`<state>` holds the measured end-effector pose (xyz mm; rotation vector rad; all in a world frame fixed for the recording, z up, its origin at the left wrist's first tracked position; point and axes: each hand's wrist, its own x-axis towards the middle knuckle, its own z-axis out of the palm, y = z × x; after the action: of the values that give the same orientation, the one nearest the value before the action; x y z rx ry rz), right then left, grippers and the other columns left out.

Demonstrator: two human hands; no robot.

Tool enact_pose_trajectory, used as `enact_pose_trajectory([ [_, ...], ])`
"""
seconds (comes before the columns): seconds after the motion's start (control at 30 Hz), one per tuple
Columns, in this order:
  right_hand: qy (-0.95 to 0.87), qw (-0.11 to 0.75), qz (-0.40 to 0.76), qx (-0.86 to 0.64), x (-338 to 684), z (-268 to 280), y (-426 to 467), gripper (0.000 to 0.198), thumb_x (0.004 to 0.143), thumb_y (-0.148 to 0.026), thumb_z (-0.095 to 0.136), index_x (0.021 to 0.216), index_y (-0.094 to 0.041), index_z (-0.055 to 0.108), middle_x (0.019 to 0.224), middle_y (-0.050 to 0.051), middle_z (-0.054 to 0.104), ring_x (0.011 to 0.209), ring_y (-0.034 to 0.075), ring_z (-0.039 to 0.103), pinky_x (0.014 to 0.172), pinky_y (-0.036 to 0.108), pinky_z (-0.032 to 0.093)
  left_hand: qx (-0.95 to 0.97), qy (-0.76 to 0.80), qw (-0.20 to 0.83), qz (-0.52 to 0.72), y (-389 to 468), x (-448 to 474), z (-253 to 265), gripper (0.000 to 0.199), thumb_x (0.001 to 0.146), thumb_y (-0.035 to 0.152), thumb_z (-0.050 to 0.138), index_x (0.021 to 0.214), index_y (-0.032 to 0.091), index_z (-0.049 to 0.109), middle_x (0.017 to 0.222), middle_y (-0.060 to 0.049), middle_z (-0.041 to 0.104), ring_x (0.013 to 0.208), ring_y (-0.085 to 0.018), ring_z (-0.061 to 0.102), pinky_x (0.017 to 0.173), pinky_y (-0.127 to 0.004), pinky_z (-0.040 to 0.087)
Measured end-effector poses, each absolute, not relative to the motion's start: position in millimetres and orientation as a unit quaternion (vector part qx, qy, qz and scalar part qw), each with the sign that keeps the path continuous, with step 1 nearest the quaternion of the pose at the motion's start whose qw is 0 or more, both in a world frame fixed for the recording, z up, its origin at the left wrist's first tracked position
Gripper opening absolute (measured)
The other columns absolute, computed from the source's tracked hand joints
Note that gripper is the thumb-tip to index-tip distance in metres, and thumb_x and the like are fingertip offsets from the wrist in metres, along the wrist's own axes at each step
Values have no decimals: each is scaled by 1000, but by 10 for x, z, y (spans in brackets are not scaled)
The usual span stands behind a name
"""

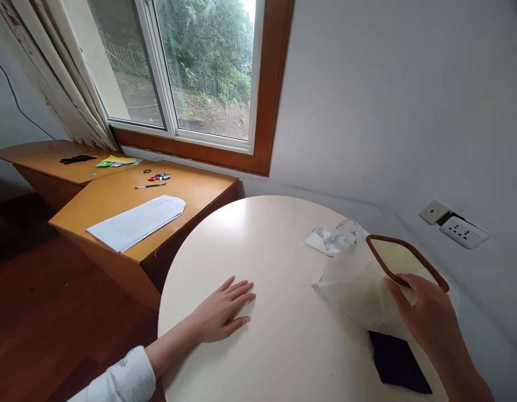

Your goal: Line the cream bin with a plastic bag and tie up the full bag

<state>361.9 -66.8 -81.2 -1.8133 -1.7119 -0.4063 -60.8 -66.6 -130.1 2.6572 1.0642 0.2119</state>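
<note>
My left hand (225, 310) lies flat on the round cream table (279, 357), fingers spread and holding nothing. On the right, my right hand (428, 310) grips the near edge of a brown-rimmed rectangular panel (403, 258) with rounded corners and a pale middle; whether it is a mirror or a lid I cannot tell. The panel is tilted above a translucent whitish plastic bag (346, 287), which spreads out beneath it and my hand. A crumpled clear plastic wrapper (336, 237) lies behind the bag. Nearer me, a folded dark cloth (398, 363) sits by the table's right edge.
Left of the round table stands a wooden desk (200, 187) with a stack of papers (139, 220), a pen (150, 186) and small keys (159, 177). A window (208, 67) is behind it. A wall socket (463, 231) is at the right.
</note>
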Motion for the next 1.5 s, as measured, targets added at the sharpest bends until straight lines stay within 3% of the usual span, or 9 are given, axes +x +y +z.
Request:
enact_pose_trajectory([
  [0.33,-627,364,-88,-683,3163,-771,-961,44,76,-63,45,81,-22,60,86,6,64,84,27,59,76,43,45,924,343,134,100,-646,-656,-1332,46,91,41,36,134,26,36,142,-8,38,133,-26,30,110,-52,19],
  [0.6,-622,395,-114,-667,2686,-764,-1075,43,74,-63,48,75,-22,59,77,5,65,76,26,61,77,50,44,926,338,138,93,-628,-694,-1353,47,92,41,34,136,24,32,143,-9,36,133,-27,29,110,-54,18],
  [0.9,-705,345,-100,-612,2395,-856,-1060,22,78,-45,55,80,-23,57,83,6,65,80,26,61,85,52,41,930,333,129,91,-629,-694,-1330,48,93,38,33,139,24,27,143,-9,35,134,-27,28,108,-57,21],
  [0.97,-720,330,-86,-604,2338,-829,-1066,19,80,-42,54,82,-24,57,86,6,66,82,26,61,89,55,37,930,331,125,98,-624,-694,-1343,48,92,37,33,139,24,27,143,-9,36,133,-27,29,108,-56,22],
  [1.1,-734,310,-68,-601,2262,-735,-1116,15,84,-37,49,89,-25,58,91,4,67,90,27,62,99,68,15,932,330,108,109,-607,-692,-1384,50,92,37,35,139,24,26,142,-8,38,133,-26,30,108,-55,22],
  [1.17,-743,298,-63,-595,2270,-679,-1150,15,86,-33,47,95,-26,58,96,4,67,95,26,61,100,68,10,932,329,102,113,-598,-690,-1407,50,92,37,36,139,25,26,142,-7,38,132,-26,31,108,-55,23],
  [1.37,-780,258,-55,-568,2536,-489,-1216,27,88,-29,46,113,-23,54,112,7,62,108,23,57,102,56,28,928,338,106,111,-596,-696,-1474,50,92,35,36,140,24,24,141,-8,40,132,-26,32,109,-55,22],
  [1.5,-801,220,-20,-557,2681,-374,-1173,22,88,-27,46,107,-25,57,105,5,65,104,21,59,102,54,32,924,344,105,129,-609,-697,-1464,49,92,34,37,139,23,26,138,-8,43,130,-25,36,109,-53,24],
])
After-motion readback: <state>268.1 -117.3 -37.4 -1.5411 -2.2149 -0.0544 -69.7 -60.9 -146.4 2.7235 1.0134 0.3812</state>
